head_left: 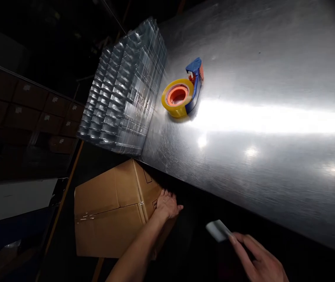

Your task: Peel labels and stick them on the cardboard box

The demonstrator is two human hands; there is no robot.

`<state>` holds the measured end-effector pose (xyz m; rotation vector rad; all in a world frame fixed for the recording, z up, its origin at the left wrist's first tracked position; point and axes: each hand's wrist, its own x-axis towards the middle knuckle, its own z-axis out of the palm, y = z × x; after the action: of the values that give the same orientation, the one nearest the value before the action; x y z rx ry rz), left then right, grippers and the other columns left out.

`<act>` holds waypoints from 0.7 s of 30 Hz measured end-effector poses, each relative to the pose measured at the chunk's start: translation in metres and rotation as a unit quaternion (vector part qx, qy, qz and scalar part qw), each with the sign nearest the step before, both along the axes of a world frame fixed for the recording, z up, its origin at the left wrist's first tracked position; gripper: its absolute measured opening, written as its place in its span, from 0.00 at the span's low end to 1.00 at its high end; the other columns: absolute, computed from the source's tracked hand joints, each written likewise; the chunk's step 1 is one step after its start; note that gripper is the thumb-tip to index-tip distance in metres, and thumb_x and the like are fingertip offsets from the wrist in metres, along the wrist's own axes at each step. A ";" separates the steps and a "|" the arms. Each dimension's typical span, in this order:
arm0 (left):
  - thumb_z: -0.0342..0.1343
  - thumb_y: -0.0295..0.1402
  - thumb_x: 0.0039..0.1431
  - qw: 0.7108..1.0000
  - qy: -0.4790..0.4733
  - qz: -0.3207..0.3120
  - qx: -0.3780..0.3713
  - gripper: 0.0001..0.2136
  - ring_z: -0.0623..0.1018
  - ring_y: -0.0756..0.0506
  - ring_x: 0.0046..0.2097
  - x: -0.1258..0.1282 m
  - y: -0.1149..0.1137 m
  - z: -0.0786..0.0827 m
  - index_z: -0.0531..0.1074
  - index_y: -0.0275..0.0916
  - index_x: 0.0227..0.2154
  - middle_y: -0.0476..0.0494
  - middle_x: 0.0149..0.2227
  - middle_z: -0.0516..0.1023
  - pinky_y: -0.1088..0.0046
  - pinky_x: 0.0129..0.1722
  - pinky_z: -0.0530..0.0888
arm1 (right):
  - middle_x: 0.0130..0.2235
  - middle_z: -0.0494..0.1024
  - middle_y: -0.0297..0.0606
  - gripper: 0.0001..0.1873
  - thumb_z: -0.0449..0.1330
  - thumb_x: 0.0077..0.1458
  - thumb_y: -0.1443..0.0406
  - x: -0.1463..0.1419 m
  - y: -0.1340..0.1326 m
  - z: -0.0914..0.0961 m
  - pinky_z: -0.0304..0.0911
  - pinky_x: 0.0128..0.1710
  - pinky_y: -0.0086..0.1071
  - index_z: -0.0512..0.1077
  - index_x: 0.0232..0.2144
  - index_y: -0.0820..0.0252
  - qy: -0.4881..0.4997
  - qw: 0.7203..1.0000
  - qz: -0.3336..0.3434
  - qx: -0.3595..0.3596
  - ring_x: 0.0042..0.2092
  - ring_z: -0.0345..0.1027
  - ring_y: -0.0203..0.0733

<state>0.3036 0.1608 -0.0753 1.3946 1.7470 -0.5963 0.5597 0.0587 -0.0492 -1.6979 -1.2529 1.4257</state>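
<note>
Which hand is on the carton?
The left hand: its palm rests on the cardboard box's right corner. The right hand is apart, pinching a small pale flat object.

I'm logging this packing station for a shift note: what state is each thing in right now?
Cardboard box: closed, top seam taped, below the table edge.
Tape dispenser: loaded with a yellow roll, lying on the metal table, untouched.
Clear plastic trays: stacked at the table's edge.
Left hand: resting on the box's side.
Right hand: holding a small pale object.
</note>
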 end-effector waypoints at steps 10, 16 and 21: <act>0.38 0.53 0.62 0.612 -0.421 0.663 -0.089 0.32 0.76 0.38 0.47 0.029 -0.038 0.092 0.72 0.27 0.47 0.27 0.46 0.76 0.61 0.49 0.69 | 0.38 0.78 0.42 0.17 0.49 0.59 0.72 -0.054 0.035 -0.002 0.67 0.29 0.33 0.71 0.48 0.61 -0.038 0.926 0.192 0.324 0.33 0.72 0.40; 0.48 0.42 0.63 0.631 -0.389 0.670 -0.039 0.19 0.76 0.40 0.46 0.034 -0.041 0.089 0.75 0.32 0.44 0.34 0.42 0.79 0.64 0.47 0.70 | 0.45 0.76 0.44 0.19 0.48 0.61 0.71 -0.059 0.020 -0.016 0.71 0.37 0.33 0.67 0.53 0.61 -0.016 0.932 0.254 0.258 0.42 0.72 0.40; 0.56 0.37 0.59 0.654 -0.351 0.669 0.049 0.15 0.75 0.40 0.48 0.035 -0.051 0.086 0.76 0.35 0.45 0.38 0.43 0.79 0.64 0.48 0.70 | 0.51 0.74 0.41 0.23 0.51 0.61 0.70 -0.066 0.007 -0.024 0.72 0.47 0.36 0.62 0.58 0.53 -0.010 0.972 0.174 0.160 0.50 0.70 0.43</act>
<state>0.3382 0.1101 0.0110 0.0030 1.5786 0.7831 0.4938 0.0661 -0.0729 -1.3247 -1.7532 1.3068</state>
